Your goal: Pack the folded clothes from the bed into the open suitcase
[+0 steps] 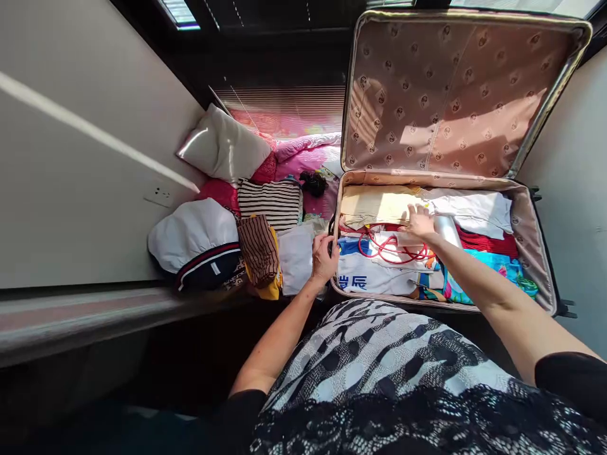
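An open suitcase (526,218) lies on a bed, its patterned lid (450,95) standing upright. Folded clothes fill it, with a red cord (386,248) coiled on top. My right hand (418,222) lies flat with fingers spread on the clothes, near a tan folded garment (374,203) and beside a white cylinder (447,231). My left hand (324,256) is curled over the suitcase's left rim, gripping it.
Left of the suitcase lie a striped garment (271,202), a brown striped piece (258,249), a white and navy bundle (196,243), a white pillow (222,145) and pink bedding (303,151). A wall with a socket (159,194) runs along the left.
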Action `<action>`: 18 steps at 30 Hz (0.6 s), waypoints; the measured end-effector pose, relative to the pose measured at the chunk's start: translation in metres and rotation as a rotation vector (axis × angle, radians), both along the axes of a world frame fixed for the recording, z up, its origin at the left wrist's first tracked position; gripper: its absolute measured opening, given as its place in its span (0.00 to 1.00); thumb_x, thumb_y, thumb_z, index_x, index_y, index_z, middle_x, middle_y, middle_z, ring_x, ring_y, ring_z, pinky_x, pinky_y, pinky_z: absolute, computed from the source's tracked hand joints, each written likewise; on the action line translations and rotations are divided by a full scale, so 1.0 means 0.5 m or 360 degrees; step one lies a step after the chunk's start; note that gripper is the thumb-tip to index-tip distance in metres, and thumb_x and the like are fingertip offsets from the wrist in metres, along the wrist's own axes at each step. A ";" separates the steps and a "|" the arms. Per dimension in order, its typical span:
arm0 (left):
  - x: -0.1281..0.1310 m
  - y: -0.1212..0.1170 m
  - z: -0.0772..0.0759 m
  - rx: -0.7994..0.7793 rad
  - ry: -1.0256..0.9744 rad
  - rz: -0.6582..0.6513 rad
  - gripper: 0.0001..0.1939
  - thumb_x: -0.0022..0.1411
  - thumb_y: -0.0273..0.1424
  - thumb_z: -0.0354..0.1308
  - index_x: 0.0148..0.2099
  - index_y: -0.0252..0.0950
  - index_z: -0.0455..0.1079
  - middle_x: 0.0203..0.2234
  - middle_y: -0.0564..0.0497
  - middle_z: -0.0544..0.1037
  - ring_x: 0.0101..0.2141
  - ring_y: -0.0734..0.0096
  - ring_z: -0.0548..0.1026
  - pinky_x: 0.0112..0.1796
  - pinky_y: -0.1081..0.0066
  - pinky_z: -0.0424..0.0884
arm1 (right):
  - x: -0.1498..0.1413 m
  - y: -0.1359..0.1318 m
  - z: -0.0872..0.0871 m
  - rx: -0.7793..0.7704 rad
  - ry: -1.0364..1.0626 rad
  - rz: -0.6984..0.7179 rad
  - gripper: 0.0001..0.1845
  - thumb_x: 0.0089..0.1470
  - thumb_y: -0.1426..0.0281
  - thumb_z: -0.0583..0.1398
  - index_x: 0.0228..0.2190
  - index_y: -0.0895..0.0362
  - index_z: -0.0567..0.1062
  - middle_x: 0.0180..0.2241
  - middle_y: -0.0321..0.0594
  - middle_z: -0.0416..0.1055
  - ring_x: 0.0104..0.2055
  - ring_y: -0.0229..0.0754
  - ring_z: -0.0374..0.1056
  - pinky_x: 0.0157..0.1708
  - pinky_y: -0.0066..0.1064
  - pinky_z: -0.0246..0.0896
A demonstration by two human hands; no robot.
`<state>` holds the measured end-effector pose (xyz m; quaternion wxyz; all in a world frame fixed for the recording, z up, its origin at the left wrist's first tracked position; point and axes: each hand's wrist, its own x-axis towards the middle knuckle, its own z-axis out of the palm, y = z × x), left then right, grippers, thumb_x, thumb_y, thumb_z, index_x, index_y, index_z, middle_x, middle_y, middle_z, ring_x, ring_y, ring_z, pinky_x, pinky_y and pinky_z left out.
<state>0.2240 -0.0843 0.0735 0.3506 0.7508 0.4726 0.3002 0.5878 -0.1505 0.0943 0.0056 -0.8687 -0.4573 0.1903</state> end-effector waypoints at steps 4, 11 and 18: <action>0.035 -0.049 0.018 -0.0076 0.0053 -0.0046 0.13 0.66 0.23 0.64 0.51 0.40 0.79 0.51 0.43 0.79 0.56 0.56 0.81 0.61 0.55 0.79 | 0.031 0.028 -0.022 -0.0243 -0.0246 0.0358 0.43 0.63 0.62 0.68 0.73 0.60 0.63 0.70 0.72 0.60 0.67 0.66 0.58 0.62 0.54 0.55; 0.056 -0.099 0.031 -0.0368 0.0175 -0.0070 0.10 0.66 0.24 0.64 0.49 0.37 0.81 0.47 0.45 0.81 0.44 0.63 0.85 0.48 0.62 0.84 | 0.070 0.061 -0.013 -0.0282 -0.0085 0.0438 0.28 0.72 0.64 0.56 0.68 0.60 0.73 0.63 0.68 0.69 0.62 0.67 0.67 0.60 0.54 0.63; 0.126 -0.120 0.031 -0.0344 0.0267 -0.0233 0.10 0.67 0.23 0.63 0.48 0.37 0.81 0.45 0.44 0.83 0.39 0.64 0.84 0.47 0.61 0.85 | 0.036 0.060 -0.035 0.0022 -0.0170 0.0429 0.27 0.69 0.75 0.50 0.63 0.71 0.75 0.59 0.76 0.71 0.57 0.62 0.69 0.58 0.52 0.60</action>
